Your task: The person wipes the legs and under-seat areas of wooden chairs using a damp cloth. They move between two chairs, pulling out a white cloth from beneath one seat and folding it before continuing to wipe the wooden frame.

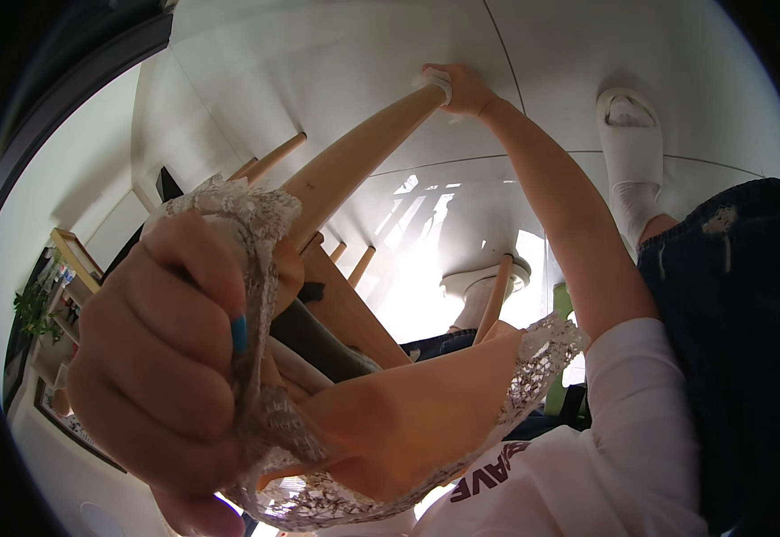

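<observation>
Close to the camera, my left hand point(155, 362) is closed in a fist on a white lace cloth point(541, 362). One fingernail on it looks blue. The lace runs along the lower rim of a curved wooden chair back point(423, 416). My right hand point(472, 92) reaches far out. It grips a white cloth or tissue point(435, 79) pressed around the end of a long wooden chair bar point(363, 144). A dark green seat pad point(323, 342) shows inside the chair frame. The lace and left fist hide part of the frame.
Several thin wooden legs point(279, 154) stick out behind the bar. Below lies a glossy tiled floor point(564, 60). My slippered feet point(631, 131) stand at the right. A green object point(560, 295) is beside my arm, and a shelf with a plant point(34, 305) is at the left.
</observation>
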A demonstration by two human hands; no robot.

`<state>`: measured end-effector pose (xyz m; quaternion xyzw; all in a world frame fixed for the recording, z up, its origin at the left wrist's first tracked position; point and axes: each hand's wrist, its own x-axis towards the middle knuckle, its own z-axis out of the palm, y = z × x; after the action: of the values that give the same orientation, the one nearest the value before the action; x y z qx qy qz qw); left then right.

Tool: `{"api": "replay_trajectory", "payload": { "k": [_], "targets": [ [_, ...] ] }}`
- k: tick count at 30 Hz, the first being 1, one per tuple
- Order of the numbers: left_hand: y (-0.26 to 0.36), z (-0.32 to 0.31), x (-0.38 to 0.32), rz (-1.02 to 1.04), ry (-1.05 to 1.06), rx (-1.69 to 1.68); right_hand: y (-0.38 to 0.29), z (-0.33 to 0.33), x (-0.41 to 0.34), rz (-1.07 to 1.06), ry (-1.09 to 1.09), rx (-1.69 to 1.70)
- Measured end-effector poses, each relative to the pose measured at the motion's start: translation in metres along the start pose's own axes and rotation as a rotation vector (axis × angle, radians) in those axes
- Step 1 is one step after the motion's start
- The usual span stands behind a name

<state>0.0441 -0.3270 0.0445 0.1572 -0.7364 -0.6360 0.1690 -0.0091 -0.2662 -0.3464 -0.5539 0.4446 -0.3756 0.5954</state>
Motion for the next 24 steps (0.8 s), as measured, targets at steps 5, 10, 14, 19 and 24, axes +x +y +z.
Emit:
{"api": "replay_trajectory", "payload": {
  "k": [5, 10, 14, 19, 24],
  "targets": [
    [0.009, -0.007, -0.008, -0.118, 0.021, 0.038, -0.002, -0.01, 0.004, 0.055, -0.21, -0.012],
    [0.022, -0.015, -0.01, -0.25, 0.001, -0.061, -0.047, -0.025, 0.012, -0.005, -0.344, 0.029],
    [0.022, -0.017, -0.007, -0.153, -0.023, 0.062, -0.14, -0.019, 0.005, -0.227, -0.333, -0.001],
    [0.016, -0.021, -0.005, -0.1, 0.011, 0.047, -0.235, -0.014, -0.01, -0.406, -0.136, -0.104],
    [0.018, -0.023, -0.005, -0.097, 0.017, 0.041, -0.267, 0.013, -0.021, -0.622, 0.429, -0.028]
  ]
}}
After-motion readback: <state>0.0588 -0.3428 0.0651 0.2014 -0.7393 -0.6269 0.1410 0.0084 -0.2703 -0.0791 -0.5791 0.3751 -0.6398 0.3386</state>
